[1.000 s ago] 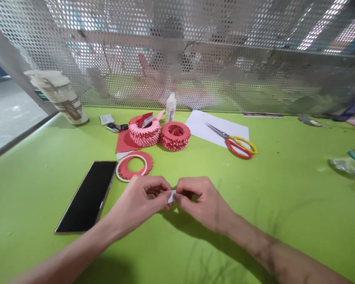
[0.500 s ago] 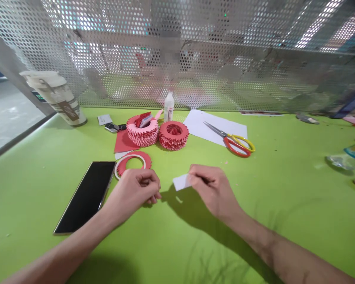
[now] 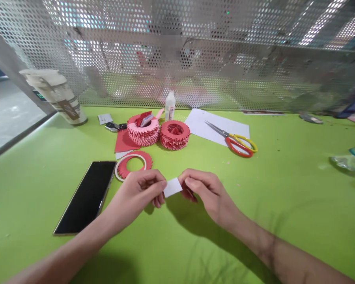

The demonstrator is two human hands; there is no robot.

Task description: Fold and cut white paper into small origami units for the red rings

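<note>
A small white rectangle of paper [image 3: 172,187] is held above the green table between my two hands. My left hand [image 3: 144,189] pinches its left end between thumb and forefinger, with the other fingers curled below. At the paper's right edge, my right hand [image 3: 207,191] is closed, its forefinger against the edge and its thumb just behind. Beyond my left hand lie a flat red zigzag-edged paper ring [image 3: 148,158] and a white ring [image 3: 117,173] on top of it.
A phone [image 3: 85,197] lies left. Farther back are a pink folded-paper ring [image 3: 144,138], a red one [image 3: 175,142], a glue bottle [image 3: 169,106], a white sheet [image 3: 195,122] under scissors [image 3: 239,145], and a lidded cup [image 3: 60,98] before a perforated metal screen [image 3: 121,47].
The small white paper has moved left with my right hand, and my left hand has taken hold of its left end. My hands are closer together.
</note>
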